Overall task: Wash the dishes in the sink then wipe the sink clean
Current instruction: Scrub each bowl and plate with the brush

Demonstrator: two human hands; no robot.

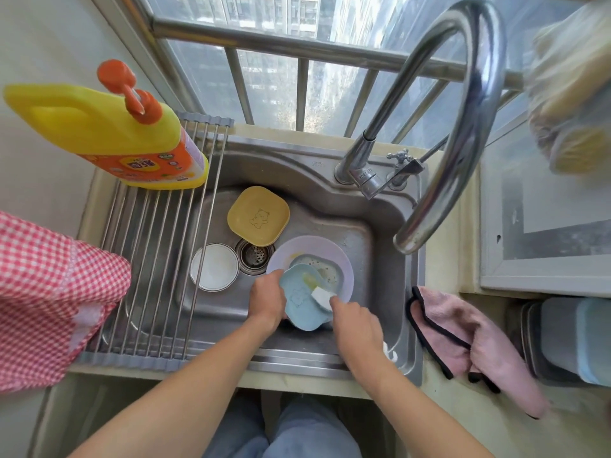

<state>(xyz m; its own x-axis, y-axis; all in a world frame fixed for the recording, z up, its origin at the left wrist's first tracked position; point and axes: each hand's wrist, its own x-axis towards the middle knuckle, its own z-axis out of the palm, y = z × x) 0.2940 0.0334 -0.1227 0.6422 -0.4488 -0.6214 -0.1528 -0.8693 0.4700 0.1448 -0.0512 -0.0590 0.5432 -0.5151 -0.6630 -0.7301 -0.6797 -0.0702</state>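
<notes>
Currently the blue dish (302, 300) sits near the sink's (393, 279) front edge, left hand (267, 300) clamped on its rim, right hand (355, 320) pinching a white sponge (323, 296) against it. Washing appears under way; next comes rinsing, then the purple plate (310, 247), yellow dish (258, 215) and white bowl (214, 266).

Bright daylight enters through the window (271, 90); wide-angle edges bend, top-right corner blurred.

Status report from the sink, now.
Left hand grips blue dish; right hand scrubs it with white sponge. Yellow dish, white bowl wait. Nothing in the way.
</notes>
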